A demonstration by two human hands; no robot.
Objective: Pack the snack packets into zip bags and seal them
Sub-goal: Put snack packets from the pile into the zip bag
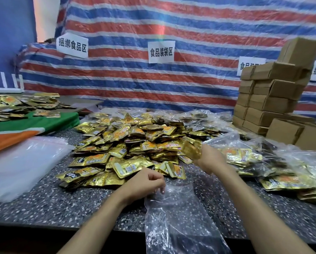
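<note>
The grip of the left hand [146, 182] pinches the top of a clear zip bag [175, 220]. The bag lies on the table [43, 204] and hangs over its near edge. The grip of the right hand [211, 159] holds one gold snack packet [191, 149] at the near side of the big pile of packets [128, 143]. The pile sits right behind the bag. Flat empty bags [21, 162] lie to the left and filled bags [259, 158] to the right, with brown boxes [270, 99] behind them.

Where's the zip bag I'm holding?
Head view, bottom centre: zip bag draped over the table edge, gripped by the left hand, below the packet pile.
</note>
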